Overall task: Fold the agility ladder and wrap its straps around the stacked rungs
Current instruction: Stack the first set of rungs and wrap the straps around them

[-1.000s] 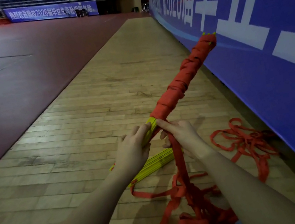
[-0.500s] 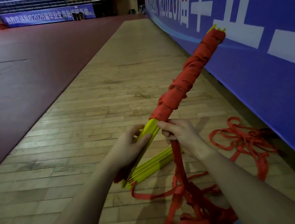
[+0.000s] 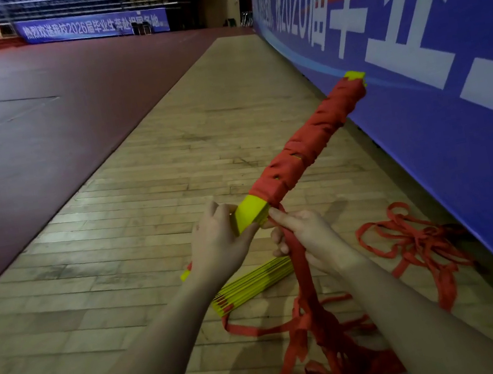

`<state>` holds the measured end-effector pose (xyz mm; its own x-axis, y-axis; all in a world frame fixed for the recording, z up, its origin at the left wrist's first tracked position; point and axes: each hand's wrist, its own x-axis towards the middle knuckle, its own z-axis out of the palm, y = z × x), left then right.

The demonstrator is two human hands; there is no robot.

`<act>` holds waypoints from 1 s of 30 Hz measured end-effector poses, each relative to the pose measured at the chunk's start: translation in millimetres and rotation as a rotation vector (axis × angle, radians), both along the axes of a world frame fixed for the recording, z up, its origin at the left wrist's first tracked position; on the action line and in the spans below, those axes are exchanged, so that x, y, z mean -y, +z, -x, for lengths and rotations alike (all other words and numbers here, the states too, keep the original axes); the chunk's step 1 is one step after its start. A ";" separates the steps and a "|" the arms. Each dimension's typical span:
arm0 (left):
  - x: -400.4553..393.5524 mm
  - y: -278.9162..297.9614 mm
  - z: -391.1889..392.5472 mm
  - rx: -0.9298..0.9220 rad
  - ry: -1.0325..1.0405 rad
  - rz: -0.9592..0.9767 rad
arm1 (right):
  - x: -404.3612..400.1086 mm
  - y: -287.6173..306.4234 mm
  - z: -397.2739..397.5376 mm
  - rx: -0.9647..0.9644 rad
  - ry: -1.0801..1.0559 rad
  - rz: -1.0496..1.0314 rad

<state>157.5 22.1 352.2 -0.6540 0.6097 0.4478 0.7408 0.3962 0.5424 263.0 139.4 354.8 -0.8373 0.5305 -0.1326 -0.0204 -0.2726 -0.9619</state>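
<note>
Hands at work: left hand (image 3: 220, 243) grips the stiff stacked yellow plastic rungs (image 3: 251, 213); right hand (image 3: 304, 236) pinches limp red webbing strap (image 3: 298, 263), best held taut just beside the wrap.

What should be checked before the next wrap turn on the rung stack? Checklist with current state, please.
1. Left hand grips the bare yellow end of the rung stack: ok.
2. Right hand holds the red strap just below the last wrap: ok.
3. Wrapped section covers the stack up to its far end: ok, though small yellow gaps show.
4. Loose strap on the floor free of knots: cannot tell, it lies in a tangled heap.
5. Second yellow rung bundle lies on the floor near the strap: not ok, may snag.
6. Strap tension: cannot tell.
</note>
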 end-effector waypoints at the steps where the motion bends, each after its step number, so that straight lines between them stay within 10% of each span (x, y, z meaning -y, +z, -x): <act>1: 0.3 -0.5 1.5 -0.022 0.010 -0.001 | 0.8 0.4 -0.2 0.014 0.029 -0.009; 9: 2.9 -6.6 -13.8 -0.319 0.001 0.128 | -6.0 -3.0 3.9 0.140 -0.083 -0.146; 18: -10.7 -8.7 -22.0 -0.278 0.042 0.036 | -2.2 -6.5 14.6 0.064 -0.405 -0.135; 26: -10.1 7.9 -22.5 0.082 -0.043 0.025 | -10.3 -5.9 8.5 -0.136 -0.346 -0.205; 30: -1.8 13.2 -8.0 -0.032 -0.123 0.096 | -8.2 -1.1 7.8 -0.169 -0.279 -0.266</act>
<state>165.6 23.9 365.4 -0.5585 0.7253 0.4025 0.8029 0.3509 0.4818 255.2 147.6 353.7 -0.6548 0.7373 0.1665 -0.2217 0.0233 -0.9748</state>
